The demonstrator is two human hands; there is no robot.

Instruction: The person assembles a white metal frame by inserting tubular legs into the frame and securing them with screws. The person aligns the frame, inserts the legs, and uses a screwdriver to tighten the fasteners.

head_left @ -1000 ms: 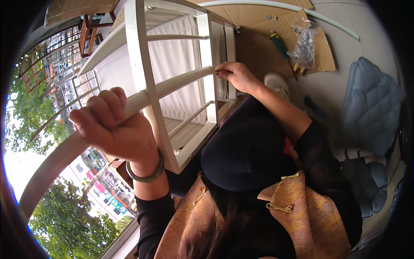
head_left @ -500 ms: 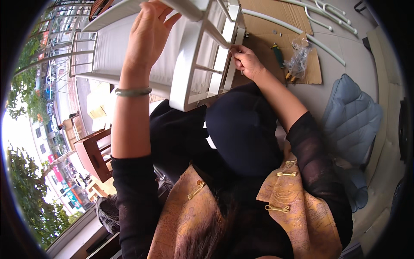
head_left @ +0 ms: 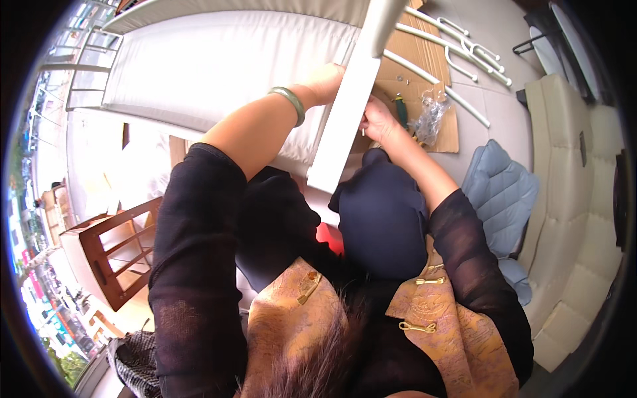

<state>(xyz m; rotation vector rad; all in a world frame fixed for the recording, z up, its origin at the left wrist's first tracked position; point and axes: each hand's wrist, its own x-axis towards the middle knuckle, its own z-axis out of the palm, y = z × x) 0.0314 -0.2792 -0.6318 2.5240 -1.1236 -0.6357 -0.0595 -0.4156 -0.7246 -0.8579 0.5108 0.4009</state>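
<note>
The white chair leg hides the left hand's fingers gripping it, the right hand pinches something unseen just beside it, near a clear plastic bag on cardboard.

Frame leg between both hands — cardboard behind, cushion right.

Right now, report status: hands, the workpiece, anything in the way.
Left hand gripping the white furniture rail. Right hand pinched at the rail's right edge; whatever it holds is hidden. Plastic hardware bag and loose white rods lie beyond on cardboard.
</note>
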